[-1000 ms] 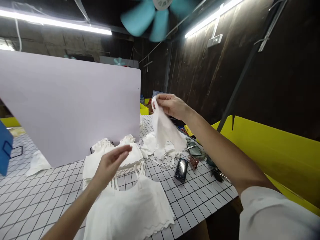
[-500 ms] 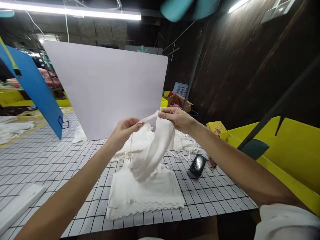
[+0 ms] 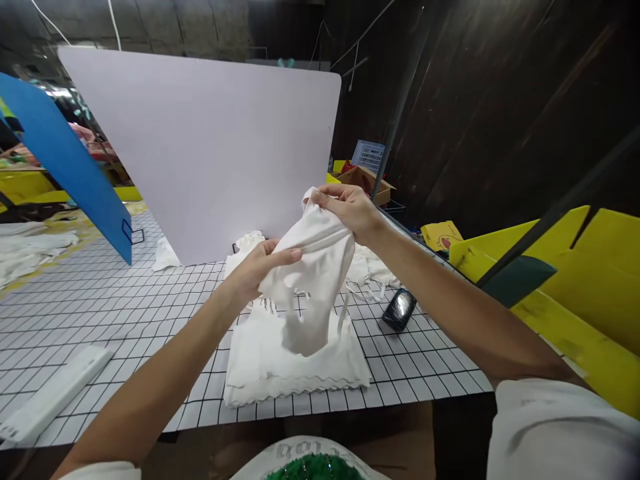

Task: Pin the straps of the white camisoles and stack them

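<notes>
Right hand: my right hand (image 3: 350,208) is raised above the bench (image 3: 100,313), fingers pinched tight on the top edge of a white garment (image 3: 313,280).
Left hand: my left hand (image 3: 260,267) is lower and nearer to me, fingers curled around the bunched side of the same garment, thumb laid across the cloth.
White garment: it hangs crumpled between my two hands, in the air over the folded stack, with thin straps dangling from it.
Folded stack: white tops (image 3: 295,367) lie flat on the black-gridded bench just under the hanging cloth, scalloped hems toward me.
Behind: more white pieces (image 3: 370,270) lie heaped at the foot of a pale upright board (image 3: 210,147).
Right of the stack: a small dark shiny object (image 3: 399,309) lies on the bench.
Left: a blue panel (image 3: 65,167) leans in, and a white strip (image 3: 55,393) lies near the bench edge.
Far right: yellow bins (image 3: 560,293).
</notes>
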Demonstrator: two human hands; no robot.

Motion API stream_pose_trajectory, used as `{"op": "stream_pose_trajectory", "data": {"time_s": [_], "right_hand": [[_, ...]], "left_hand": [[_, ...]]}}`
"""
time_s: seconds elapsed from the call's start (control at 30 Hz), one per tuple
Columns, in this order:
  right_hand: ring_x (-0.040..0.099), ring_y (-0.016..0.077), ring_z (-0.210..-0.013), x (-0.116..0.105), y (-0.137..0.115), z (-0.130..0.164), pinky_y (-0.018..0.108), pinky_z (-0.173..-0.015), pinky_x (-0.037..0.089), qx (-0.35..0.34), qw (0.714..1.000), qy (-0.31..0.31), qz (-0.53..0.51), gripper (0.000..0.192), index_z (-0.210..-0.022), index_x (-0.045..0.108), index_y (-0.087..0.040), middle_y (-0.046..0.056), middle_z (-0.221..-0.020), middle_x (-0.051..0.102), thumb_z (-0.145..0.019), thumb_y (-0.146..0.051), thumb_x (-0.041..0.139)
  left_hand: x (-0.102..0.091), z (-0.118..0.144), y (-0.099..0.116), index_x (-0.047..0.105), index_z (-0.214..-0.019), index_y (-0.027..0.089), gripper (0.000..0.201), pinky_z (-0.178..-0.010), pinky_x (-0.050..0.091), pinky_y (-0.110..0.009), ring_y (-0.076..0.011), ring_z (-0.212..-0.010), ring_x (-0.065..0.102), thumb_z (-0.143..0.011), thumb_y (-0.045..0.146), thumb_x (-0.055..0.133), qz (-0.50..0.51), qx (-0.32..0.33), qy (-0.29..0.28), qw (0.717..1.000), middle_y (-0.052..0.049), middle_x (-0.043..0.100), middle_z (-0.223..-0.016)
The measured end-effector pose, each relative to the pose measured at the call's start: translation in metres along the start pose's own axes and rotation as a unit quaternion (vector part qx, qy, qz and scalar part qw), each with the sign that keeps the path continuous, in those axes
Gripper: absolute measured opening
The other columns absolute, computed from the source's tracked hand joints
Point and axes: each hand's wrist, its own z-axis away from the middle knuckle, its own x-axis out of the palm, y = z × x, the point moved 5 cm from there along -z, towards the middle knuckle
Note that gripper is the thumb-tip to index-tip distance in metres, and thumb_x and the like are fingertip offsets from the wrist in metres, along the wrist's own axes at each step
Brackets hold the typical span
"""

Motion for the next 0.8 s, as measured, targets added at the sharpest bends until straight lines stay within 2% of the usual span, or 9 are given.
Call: {"op": "stream_pose_trajectory", "data": {"time_s": [0.1, 0.23, 0.33, 0.4, 0.47, 0.57, 0.67, 0.73, 0.8], "right_hand": [[0.055, 0.0108, -0.063, -0.004, 0.000, -0.004, 0.024, -0.057, 0.046, -0.022, 0.999, 0.009, 0.025, 0.043, -0.083, 0.072, -0.017, 0.001, -0.076, 0.065, -0.070, -0.056, 0.083], [0.054, 0.0092, -0.058, -0.025, -0.007, 0.013, 0.023, -0.054, 0.047, -0.097, 0.985, 0.082, 0.116, 0.041, -0.089, 0.070, -0.019, -0.001, -0.071, 0.062, -0.073, -0.056, 0.082], [0.054, 0.0107, -0.049, -0.031, 0.008, 0.042, 0.025, -0.047, 0.046, -0.024, 0.994, 0.050, 0.099, 0.052, -0.073, 0.068, -0.016, 0.003, -0.061, 0.061, -0.082, -0.068, 0.067], [0.057, 0.0130, -0.048, -0.019, 0.027, 0.062, 0.027, -0.045, 0.047, 0.067, 0.996, -0.012, 0.064, 0.063, -0.068, 0.068, -0.015, 0.007, -0.059, 0.064, -0.082, -0.076, 0.060], [0.062, 0.0156, -0.057, -0.001, 0.044, 0.073, 0.028, -0.050, 0.050, 0.123, 0.991, -0.041, 0.014, 0.064, -0.071, 0.070, -0.014, 0.009, -0.067, 0.068, -0.078, -0.077, 0.063], [0.065, 0.0158, -0.076, 0.019, 0.054, 0.069, 0.027, -0.065, 0.054, 0.118, 0.989, 0.000, -0.089, 0.048, -0.082, 0.071, -0.017, 0.005, -0.082, 0.070, -0.069, -0.062, 0.081], [0.061, 0.0114, -0.076, 0.020, 0.053, 0.050, 0.024, -0.071, 0.052, 0.094, 0.980, 0.052, -0.167, 0.039, -0.082, 0.069, -0.019, -0.001, -0.081, 0.068, -0.063, -0.046, 0.089], [0.057, 0.0092, -0.068, 0.016, 0.049, 0.038, 0.021, -0.065, 0.049, 0.092, 0.976, 0.058, -0.188, 0.037, -0.076, 0.067, -0.019, -0.004, -0.073, 0.064, -0.061, -0.044, 0.090], [0.056, 0.0092, -0.064, 0.015, 0.044, 0.028, 0.020, -0.059, 0.048, 0.100, 0.978, 0.032, -0.183, 0.036, -0.078, 0.068, -0.019, -0.004, -0.070, 0.064, -0.062, -0.043, 0.090]], "left_hand": [[0.008, -0.004, 0.003, 0.072, -0.087, 0.015, 0.035, -0.057, 0.054, -0.026, -0.0166, -0.063, 0.068, -0.069, 0.040, 0.088, 0.047, -0.027, -0.014, 0.998, -0.005, 0.073, -0.077], [0.010, -0.008, 0.018, 0.073, -0.097, 0.016, 0.034, -0.067, 0.056, -0.029, -0.0216, -0.077, 0.071, -0.079, 0.043, 0.080, 0.099, 0.041, -0.002, 0.994, -0.007, 0.075, -0.086], [0.003, -0.005, 0.025, 0.073, -0.099, 0.018, 0.029, -0.065, 0.053, -0.027, -0.0200, -0.077, 0.070, -0.083, 0.043, 0.076, 0.097, 0.065, 0.024, 0.993, -0.005, 0.075, -0.086], [0.002, -0.003, 0.026, 0.073, -0.097, 0.019, 0.025, -0.066, 0.051, -0.026, -0.0178, -0.075, 0.068, -0.085, 0.040, 0.075, 0.078, 0.075, 0.037, 0.993, -0.003, 0.074, -0.085], [0.006, -0.003, 0.024, 0.072, -0.094, 0.018, 0.025, -0.070, 0.051, -0.027, -0.0175, -0.077, 0.067, -0.084, 0.040, 0.076, 0.050, 0.085, 0.041, 0.994, -0.003, 0.073, -0.084], [0.011, -0.003, 0.021, 0.070, -0.090, 0.017, 0.029, -0.076, 0.051, -0.027, -0.0175, -0.083, 0.066, -0.078, 0.041, 0.082, 0.016, 0.117, 0.063, 0.991, -0.002, 0.071, -0.085], [-0.001, 0.001, 0.021, 0.067, -0.081, 0.017, 0.030, -0.080, 0.052, -0.026, -0.0153, -0.084, 0.066, -0.073, 0.040, 0.086, 0.006, 0.157, 0.125, 0.980, -0.001, 0.070, -0.083], [-0.014, 0.006, 0.020, 0.064, -0.072, 0.017, 0.033, -0.078, 0.053, -0.027, -0.0148, -0.078, 0.065, -0.071, 0.041, 0.087, -0.032, 0.118, 0.129, 0.984, -0.001, 0.070, -0.078], [-0.025, 0.009, 0.018, 0.064, -0.068, 0.016, 0.037, -0.071, 0.054, -0.030, -0.0152, -0.068, 0.064, -0.073, 0.045, 0.085, -0.130, 0.034, 0.081, 0.988, -0.004, 0.070, -0.073]]}}
